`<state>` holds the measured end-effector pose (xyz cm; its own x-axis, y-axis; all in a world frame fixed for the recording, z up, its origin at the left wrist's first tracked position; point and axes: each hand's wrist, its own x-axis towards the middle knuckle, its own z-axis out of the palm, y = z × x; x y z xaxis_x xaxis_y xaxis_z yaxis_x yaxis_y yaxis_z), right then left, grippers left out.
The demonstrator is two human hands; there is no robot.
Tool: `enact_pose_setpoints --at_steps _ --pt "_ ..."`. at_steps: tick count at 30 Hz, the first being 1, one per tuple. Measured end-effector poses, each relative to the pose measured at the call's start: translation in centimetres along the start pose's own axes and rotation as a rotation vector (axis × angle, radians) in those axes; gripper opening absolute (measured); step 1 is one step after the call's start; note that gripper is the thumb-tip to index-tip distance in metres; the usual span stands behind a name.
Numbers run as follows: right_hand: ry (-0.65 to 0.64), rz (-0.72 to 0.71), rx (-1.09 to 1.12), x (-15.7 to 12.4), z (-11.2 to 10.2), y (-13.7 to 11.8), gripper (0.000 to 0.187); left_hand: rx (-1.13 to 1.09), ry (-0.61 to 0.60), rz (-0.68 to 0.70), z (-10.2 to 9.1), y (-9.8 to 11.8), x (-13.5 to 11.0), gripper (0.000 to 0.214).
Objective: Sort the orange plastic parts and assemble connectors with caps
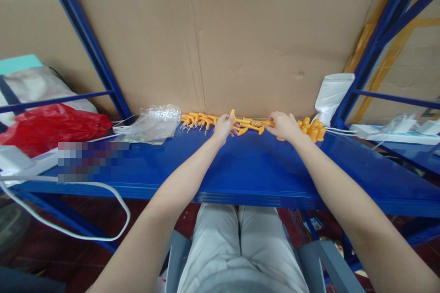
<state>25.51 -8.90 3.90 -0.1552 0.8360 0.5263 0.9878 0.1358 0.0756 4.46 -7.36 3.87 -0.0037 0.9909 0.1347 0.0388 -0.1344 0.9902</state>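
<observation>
On the blue shelf top (254, 169), a row of orange corkscrews (202, 121) with curly metal spirals lies by the cardboard. My left hand (224, 127) is closed around an orange corkscrew part, whose tip sticks up above the thumb. Between my hands lie several orange corkscrew parts (252, 124), some with metal spirals. My right hand (284, 126) reaches into them from the right, its fingers pinched on an orange piece (270, 123) that they partly cover. Right beside that hand sits a pile of orange plastic pieces (314, 129).
A cardboard sheet (261, 46) closes off the back between blue posts. Left of the corkscrews lies clear plastic wrapping (151, 123), with a red bag (58, 126) farther left. A white plastic bag (333, 96) leans at the right post. A white cable (120, 206) loops over the front edge.
</observation>
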Motion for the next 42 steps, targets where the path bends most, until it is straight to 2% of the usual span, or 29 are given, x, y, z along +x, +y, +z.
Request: enact_pose_setpoints --at_steps 8,12,17,24,29,31,33,37,42 --pt "-0.109 0.087 0.038 0.5 0.6 2.2 0.029 -0.005 -0.004 -0.005 0.0 0.3 -0.3 0.02" --pt "-0.223 0.121 0.007 0.5 1.0 2.4 0.028 0.013 -0.012 0.001 0.0 0.2 -0.2 0.019" --pt "-0.321 0.161 -0.048 0.4 0.5 2.4 0.025 0.014 -0.02 0.005 0.1 0.1 -0.3 0.021" --pt "-0.28 0.078 -0.125 0.8 1.2 4.1 0.017 0.015 -0.024 0.011 0.1 0.1 -0.3 0.018" --pt "-0.341 0.148 -0.16 1.0 1.6 4.9 0.021 0.005 -0.026 0.027 0.1 0.0 -0.4 0.017" --pt "-0.309 0.144 -0.139 0.8 1.2 4.4 0.025 -0.001 -0.029 0.031 0.1 0.0 -0.5 0.017" --pt "-0.214 0.074 -0.071 0.5 0.5 3.3 0.03 -0.008 -0.03 0.033 0.0 0.0 -0.5 0.015" --pt "0.001 -0.187 0.132 -0.2 -0.4 0.0 0.044 -0.028 -0.036 0.034 0.1 0.0 -0.5 0.015" --pt "0.004 -0.489 0.251 -0.8 -0.2 -4.2 0.051 -0.057 -0.067 0.031 0.1 0.4 -0.8 0.025"
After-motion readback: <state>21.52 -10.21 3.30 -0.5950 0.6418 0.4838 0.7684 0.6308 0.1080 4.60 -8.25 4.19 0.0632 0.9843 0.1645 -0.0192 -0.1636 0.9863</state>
